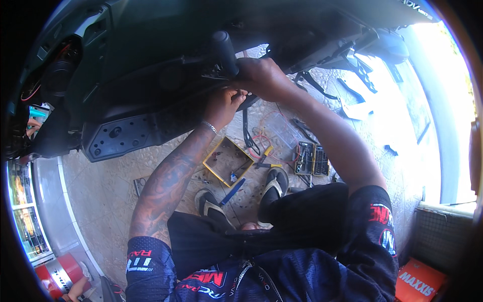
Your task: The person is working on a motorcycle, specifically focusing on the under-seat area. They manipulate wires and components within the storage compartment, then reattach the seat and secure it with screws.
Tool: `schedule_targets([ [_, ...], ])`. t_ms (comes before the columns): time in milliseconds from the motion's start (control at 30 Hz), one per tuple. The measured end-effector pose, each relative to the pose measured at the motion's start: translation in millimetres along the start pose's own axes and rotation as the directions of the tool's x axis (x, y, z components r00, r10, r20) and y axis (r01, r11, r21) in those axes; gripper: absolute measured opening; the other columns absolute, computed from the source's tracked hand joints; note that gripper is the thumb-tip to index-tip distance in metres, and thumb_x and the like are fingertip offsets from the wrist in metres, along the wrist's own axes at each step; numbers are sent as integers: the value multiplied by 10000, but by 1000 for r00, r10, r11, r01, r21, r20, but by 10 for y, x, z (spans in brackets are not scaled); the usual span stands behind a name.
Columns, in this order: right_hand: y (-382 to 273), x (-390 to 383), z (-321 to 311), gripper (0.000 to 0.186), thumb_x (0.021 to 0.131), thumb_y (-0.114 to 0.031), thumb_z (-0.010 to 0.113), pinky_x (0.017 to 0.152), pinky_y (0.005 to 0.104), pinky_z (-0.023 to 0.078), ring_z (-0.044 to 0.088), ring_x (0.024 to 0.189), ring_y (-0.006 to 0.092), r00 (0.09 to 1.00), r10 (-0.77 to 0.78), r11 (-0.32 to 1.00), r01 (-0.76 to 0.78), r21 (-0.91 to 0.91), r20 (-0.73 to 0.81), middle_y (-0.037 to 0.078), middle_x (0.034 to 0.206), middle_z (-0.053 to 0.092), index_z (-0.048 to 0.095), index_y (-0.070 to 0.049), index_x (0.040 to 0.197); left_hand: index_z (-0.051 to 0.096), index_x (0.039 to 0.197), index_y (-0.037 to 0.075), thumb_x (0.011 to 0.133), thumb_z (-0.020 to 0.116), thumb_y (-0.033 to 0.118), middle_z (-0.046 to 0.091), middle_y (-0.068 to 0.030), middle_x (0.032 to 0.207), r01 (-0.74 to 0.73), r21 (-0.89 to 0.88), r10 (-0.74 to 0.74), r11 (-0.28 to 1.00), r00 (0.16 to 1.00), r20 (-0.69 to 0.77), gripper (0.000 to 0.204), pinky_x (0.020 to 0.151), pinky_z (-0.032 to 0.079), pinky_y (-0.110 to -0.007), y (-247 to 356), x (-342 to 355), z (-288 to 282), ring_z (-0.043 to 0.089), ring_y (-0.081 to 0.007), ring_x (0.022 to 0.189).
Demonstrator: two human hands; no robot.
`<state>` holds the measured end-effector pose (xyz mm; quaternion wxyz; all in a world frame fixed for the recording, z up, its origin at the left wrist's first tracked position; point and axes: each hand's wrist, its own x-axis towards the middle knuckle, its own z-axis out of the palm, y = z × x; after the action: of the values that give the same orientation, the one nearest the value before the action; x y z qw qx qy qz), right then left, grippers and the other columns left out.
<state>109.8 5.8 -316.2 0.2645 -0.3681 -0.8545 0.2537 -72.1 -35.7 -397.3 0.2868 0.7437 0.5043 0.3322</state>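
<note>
Both hands are raised close together at the lower side of a dark scooter body (166,75). My left hand (224,106), with a bracelet at the wrist, has its fingers closed in a pinch against the lower edge of the body; whatever is between them is too small to make out. Just above and to the right, my right hand (265,78) is bent and curled beside a black cylindrical peg (225,53). Its fingertips are hidden against the underside, along with anything they grip. A dark strap or cable (246,128) hangs below the hands.
Between and beyond my feet lie a yellow-edged tray (205,163) with small parts, a blue-handled tool (233,192), yellow-handled pliers (265,157) and an open socket set (312,158). Black trim pieces (352,90) lie to the right. A red drum (60,274) stands lower left.
</note>
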Motion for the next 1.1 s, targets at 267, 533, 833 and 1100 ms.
schedule_targets([
  [267, -296, 111, -15, 661, 887, -203, 799, 956, 392, 575, 725, 1087, 333, 968, 3, 885, 115, 451, -251, 209, 1161, 720, 503, -10, 1445, 743, 1031, 9, 969, 706, 165, 753, -150, 1035, 16, 30, -16, 999, 1000, -6, 172, 880, 553, -384, -48, 5, 27, 729, -305, 1003],
  [533, -864, 363, -571, 545, 908, -196, 777, 979, 428, 574, 707, 1116, 349, 865, -479, 877, 465, -120, -149, 188, 1200, 715, 599, -105, 1415, 756, 988, 30, 945, 719, 138, 751, -149, 1031, -48, 24, 49, 999, 998, -30, 122, 857, 558, -399, -140, 18, 83, 723, -328, 978],
  [833, -876, 273, -530, 469, 870, -280, 802, 834, 447, 588, 719, 948, 378, 843, -446, 859, 310, -408, -299, 171, 1087, 735, 666, -51, 1256, 747, 1006, 49, 935, 726, 132, 746, -149, 1039, -8, 6, 8, 1000, 998, -57, 112, 870, 555, -407, -105, 15, 120, 718, -328, 995],
  [1100, -1005, 231, -625, 412, 911, -283, 766, 833, 460, 574, 717, 977, 388, 968, -157, 931, 79, -357, -194, 224, 1040, 737, 678, -37, 1230, 742, 1007, 46, 926, 731, 129, 743, -154, 1038, -16, 17, 17, 1000, 998, -56, 116, 874, 553, -412, -125, 10, 136, 714, -336, 998],
])
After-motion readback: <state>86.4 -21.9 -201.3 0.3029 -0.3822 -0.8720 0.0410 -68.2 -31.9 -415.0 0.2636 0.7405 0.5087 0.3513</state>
